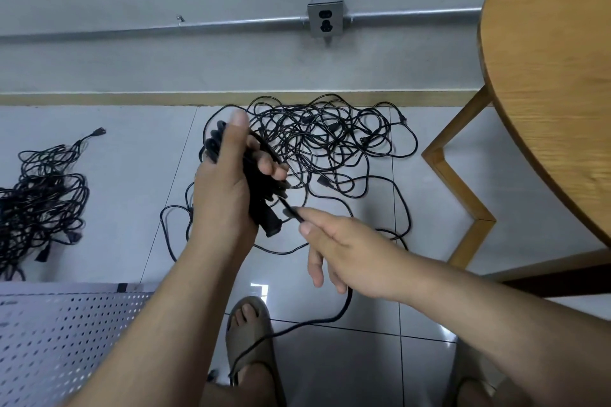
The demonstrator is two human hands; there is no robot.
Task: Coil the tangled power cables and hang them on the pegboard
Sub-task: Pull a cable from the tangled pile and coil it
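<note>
The left hand [228,182] is raised in front of the big tangle of black power cables [330,142], which lies on the tiled floor [115,208] against the skirting. Its fingers [271,168] are curled round a part-wound coil of cable [264,205], thumb upright, and a plug end [272,230] sticks out below the palm.

Just nearer than the tangle, the right hand [344,248] pinches the loose run of that cable [345,307] between thumb and forefinger close to the coil. Its other fingers hang loosely, and the run drops past them to the floor by a sandalled foot [251,334].

Well to the left of the tangle lies a second heap of cables [39,201]. The white pegboard [66,340] lies flat nearer than that heap. A wall socket [325,20] sits above the tangle, and a round wooden table [545,76] stands to its right.
</note>
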